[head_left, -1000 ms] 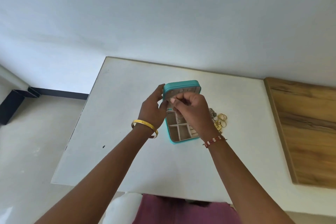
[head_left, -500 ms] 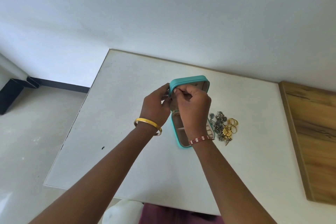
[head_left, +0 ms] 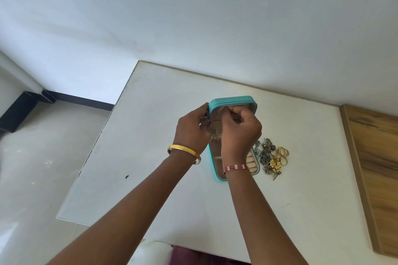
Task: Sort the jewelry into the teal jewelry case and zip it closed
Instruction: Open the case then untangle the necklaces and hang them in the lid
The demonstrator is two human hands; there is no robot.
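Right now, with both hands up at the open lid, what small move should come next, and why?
Probably finish fastening the small piece inside the lid, then let go. The right hand pinches something at the upright lid of the teal jewelry case, though what it is cannot be made out; the left hand steadies the lid's edge. A pile of jewelry waits unsorted on the white table.

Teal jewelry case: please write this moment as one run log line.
teal jewelry case open | left hand holds lid | right hand pinching inside lid | jewelry pile unsorted
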